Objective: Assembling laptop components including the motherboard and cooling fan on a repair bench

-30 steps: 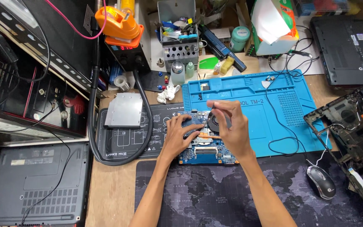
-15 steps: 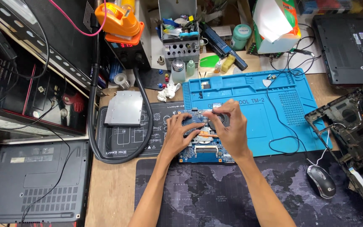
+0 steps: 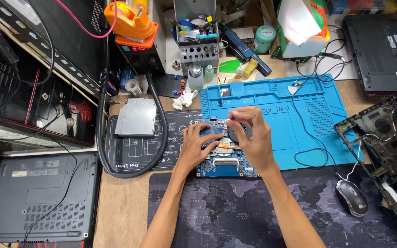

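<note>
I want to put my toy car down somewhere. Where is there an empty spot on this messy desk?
The dark map mat is bare left of the arms, and between the right arm and the mouse. The blue mat has room right of the right hand. The back, by the tool rack, is crowded.

Both hands crowd the blue circuit board (image 3: 226, 167): the left hand (image 3: 197, 146) lies flat on its left part; the right hand (image 3: 249, 133) arches over the round fan (image 3: 243, 130), pinching a thin dark tool (image 3: 226, 127); bare room lies right of them on the blue work mat (image 3: 281, 133), crossed by a thin black cable (image 3: 315, 147); the dark desk mat (image 3: 217, 216) near the body is open beside the forearms; the thick black hose (image 3: 159, 124) and silver drive (image 3: 136, 117) hem the left; a computer mouse (image 3: 351, 197) and opened laptop chassis (image 3: 387, 138) block the right.
</note>
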